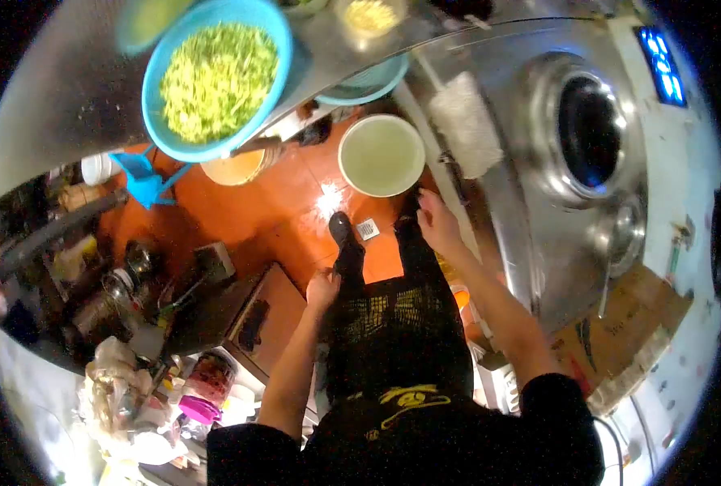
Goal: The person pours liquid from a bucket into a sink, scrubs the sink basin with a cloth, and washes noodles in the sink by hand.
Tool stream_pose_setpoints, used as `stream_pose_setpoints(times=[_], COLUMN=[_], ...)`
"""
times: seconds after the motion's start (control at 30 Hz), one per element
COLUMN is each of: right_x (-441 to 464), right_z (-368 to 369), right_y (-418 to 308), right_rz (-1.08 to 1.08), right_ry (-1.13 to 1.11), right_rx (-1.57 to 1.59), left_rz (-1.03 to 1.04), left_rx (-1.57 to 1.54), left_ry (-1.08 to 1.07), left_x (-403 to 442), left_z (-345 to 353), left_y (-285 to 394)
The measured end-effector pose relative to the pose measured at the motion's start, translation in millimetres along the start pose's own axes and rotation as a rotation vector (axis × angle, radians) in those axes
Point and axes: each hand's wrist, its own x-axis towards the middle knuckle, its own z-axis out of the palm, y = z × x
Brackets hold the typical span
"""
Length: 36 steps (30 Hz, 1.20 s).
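Note:
My left hand [322, 288] hangs at my left side, its fingers curled in with nothing visible in them. My right hand [437, 215] is held forward on the right, fingers loosely bent and apart, holding nothing I can see. Just ahead of it a white bucket [381, 155] of pale, cloudy liquid stands on the floor; hand and bucket look apart. Up on the metal counter sits a blue basin [151, 101] filled with shredded green vegetable [219, 81], away from both hands.
Orange floor tiles [283, 190] lie around my feet. On the right is a metal stove counter with a round wok burner [589, 134] and a white cloth [467, 121]. A blue stool-like object [146, 180] stands left. Cluttered shelves and a pink-lidded jar [206, 389] are behind my left arm.

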Motion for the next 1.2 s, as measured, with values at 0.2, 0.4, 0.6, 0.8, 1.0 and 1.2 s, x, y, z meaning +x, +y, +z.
stream_pose_setpoints(times=[0.2,0.4,0.6,0.8,1.0,1.2], right_x=[52,138,153,152,152,146], right_z=[188,299,326,316,282,240], right_y=[181,225,218,211,182,191], right_rz=[0.891,0.858,0.736,0.754,0.888,0.646], right_ry=[-0.091,0.243,0.314,0.147,0.385,0.188], right_rx=[0.890,1.522,1.708,1.566,1.569,1.683], left_rz=[-0.241,-0.259,-0.213,-0.207,-0.174,-0.264], left_rx=[0.228,0.025,0.015,0.001,0.000,0.022], left_ry=[-0.194,-0.096,0.047,0.069,0.154,0.131], left_x=[-12,-32,-37,-35,-36,-43], left_z=[62,67,79,78,84,104], left_y=[-69,-98,-108,-100,-85,-80])
